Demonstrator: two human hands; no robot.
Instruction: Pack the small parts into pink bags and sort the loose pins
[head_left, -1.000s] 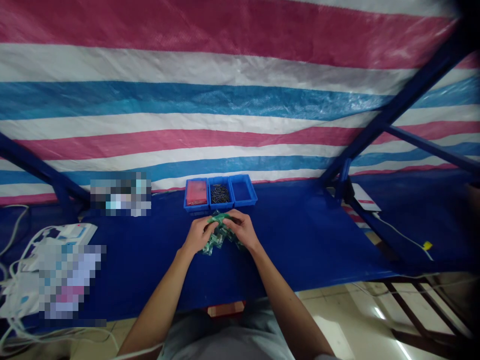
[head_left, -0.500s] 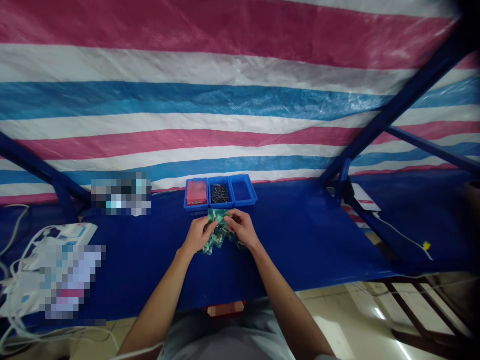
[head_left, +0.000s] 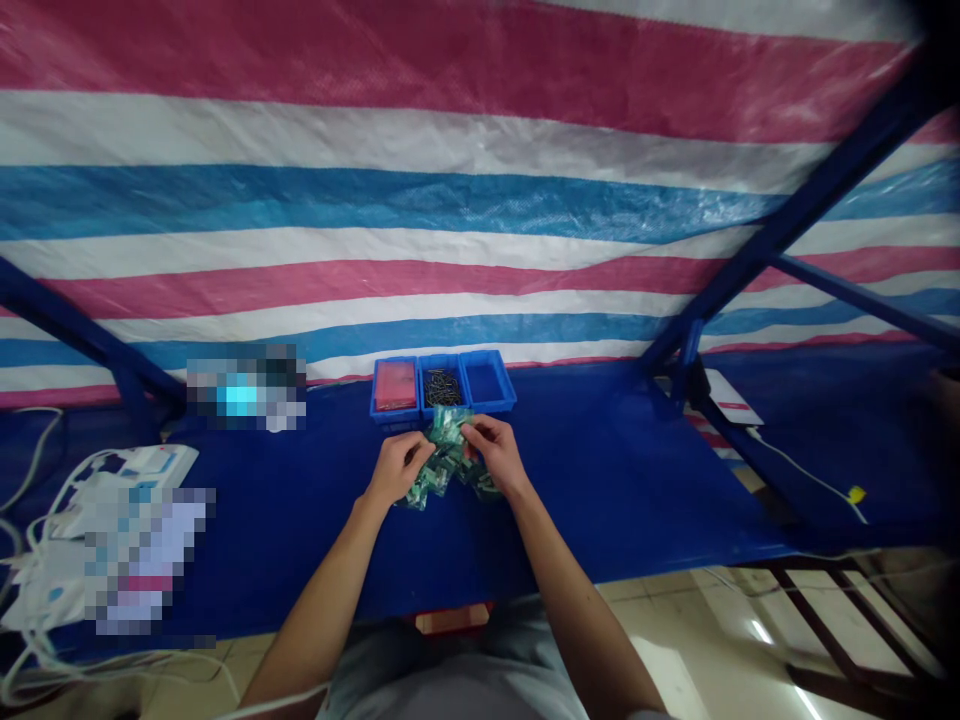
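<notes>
A small green-tinted clear plastic bag (head_left: 450, 424) is pinched by its right side between the thumb and fingers of my right hand (head_left: 498, 452). My left hand (head_left: 399, 466) is closed in a pinch just left of the bag, its fingertips close to the bag's lower left; whether anything is between them I cannot make out. Under and between both hands lies a loose pile of similar small green bags (head_left: 417, 492) on the blue tabletop (head_left: 615, 470). The contents of these bags are too small to tell.
Behind my hands three joined blue bins stand in a row: the left bin (head_left: 394, 412) holds red packets, the middle holds small dark metal pieces (head_left: 442, 388). White power strips (head_left: 161, 465) with cables lie at left. A white device (head_left: 731, 397) stands right, beyond a blue frame post (head_left: 686, 365).
The green bag has shifted slightly right and up with my right hand. My left fingertips have come off the bag's left side and now pinch a little apart from it.
</notes>
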